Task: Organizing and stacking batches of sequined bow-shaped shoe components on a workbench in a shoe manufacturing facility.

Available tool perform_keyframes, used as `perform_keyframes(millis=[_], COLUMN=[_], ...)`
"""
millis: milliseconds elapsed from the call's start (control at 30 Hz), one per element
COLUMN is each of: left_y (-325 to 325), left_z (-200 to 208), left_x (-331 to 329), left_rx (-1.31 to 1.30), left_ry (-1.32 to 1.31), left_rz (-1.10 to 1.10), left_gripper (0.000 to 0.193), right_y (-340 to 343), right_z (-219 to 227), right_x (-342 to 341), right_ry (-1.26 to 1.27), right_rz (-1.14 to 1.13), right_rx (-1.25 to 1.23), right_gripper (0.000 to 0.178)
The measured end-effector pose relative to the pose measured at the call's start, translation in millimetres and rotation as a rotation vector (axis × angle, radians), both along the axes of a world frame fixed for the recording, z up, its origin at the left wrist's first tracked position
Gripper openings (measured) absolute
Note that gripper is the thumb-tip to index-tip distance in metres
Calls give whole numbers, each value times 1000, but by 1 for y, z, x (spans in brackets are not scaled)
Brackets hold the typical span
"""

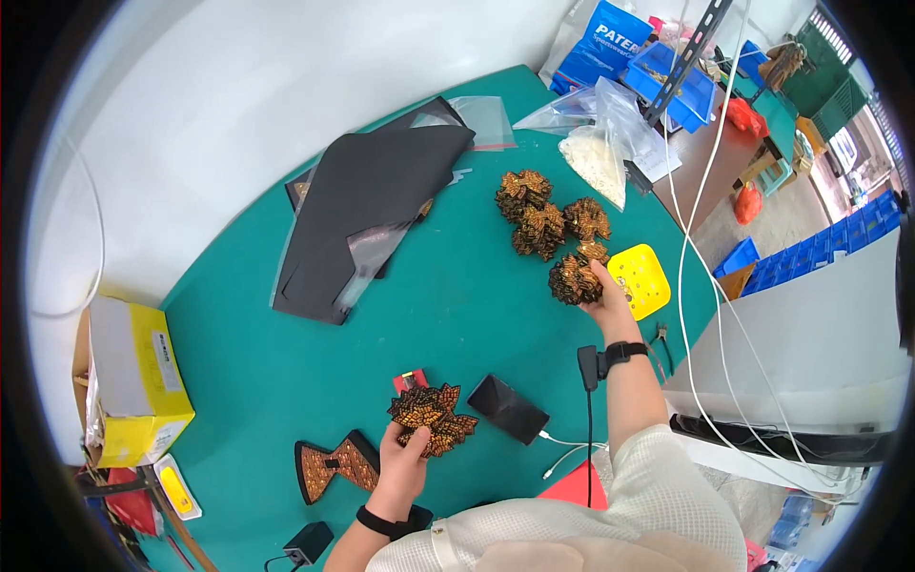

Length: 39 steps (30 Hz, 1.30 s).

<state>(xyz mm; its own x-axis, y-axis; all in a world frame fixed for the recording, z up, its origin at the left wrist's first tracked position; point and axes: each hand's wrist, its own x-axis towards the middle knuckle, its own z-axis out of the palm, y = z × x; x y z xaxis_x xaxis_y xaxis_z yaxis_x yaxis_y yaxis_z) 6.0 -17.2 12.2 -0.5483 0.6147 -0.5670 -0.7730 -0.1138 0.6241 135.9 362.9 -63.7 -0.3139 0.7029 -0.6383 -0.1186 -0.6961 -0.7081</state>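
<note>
A gold-black bundle (434,410) partly hides the fingers (420,439) of the left hand (404,467).

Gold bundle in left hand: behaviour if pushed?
The gold bundle is probably light: the left hand alone grips its near edge. Its fanned, jagged layers might shift or snag. Unlikely to roll, given the uneven outline.

The ruffled piece (440,416) in your left hand (402,467) looks rough, its layered folds covered in glinting copper-gold, bead-like bits, and the cluster (574,281) in your right hand (611,303) has the same coarse sparkle. The flat bow (355,465) near you is speckled with similar shine inside a dull, dark edge. Your table (429,324) has a smooth, mostly matt green top; the black sheets (367,191) look matt against glossy clear film (370,250). You also have a smooth yellow plastic tray (659,274), a glossy dark phone (508,408) and a textured pale cloth sleeve (662,477).
</note>
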Motion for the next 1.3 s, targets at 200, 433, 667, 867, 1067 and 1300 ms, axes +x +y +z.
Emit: perform_keyframes(millis=[200, 433, 667, 867, 1067, 1300], left_y=[-20, -67, -122, -211, -337, -507], left_z=[13, 22, 35, 56, 50, 40], left_x=[13, 29, 54, 100, 148, 229], left_rx=[12, 3, 50, 176, -18, 16], left_ry=[103, 156, 328, 441, 585, 359], left_rz=[-91, -125, -213, -177, 69, 658], left_gripper=[38, 38, 40, 40, 45, 47], right_y=[-54, -139, -200, -303, -411, -560], right_z=[37, 67, 52, 102, 108, 105], right_x=[9, 6, 31, 54, 70, 73], right_ry=[332, 753, 538, 606, 514, 282], right_rz=[6, 410, 544, 827, 972, 1359], right_rx=[47, 12, -12, 9, -119, -100], right_gripper=[42, 55, 59, 53, 60, 69])
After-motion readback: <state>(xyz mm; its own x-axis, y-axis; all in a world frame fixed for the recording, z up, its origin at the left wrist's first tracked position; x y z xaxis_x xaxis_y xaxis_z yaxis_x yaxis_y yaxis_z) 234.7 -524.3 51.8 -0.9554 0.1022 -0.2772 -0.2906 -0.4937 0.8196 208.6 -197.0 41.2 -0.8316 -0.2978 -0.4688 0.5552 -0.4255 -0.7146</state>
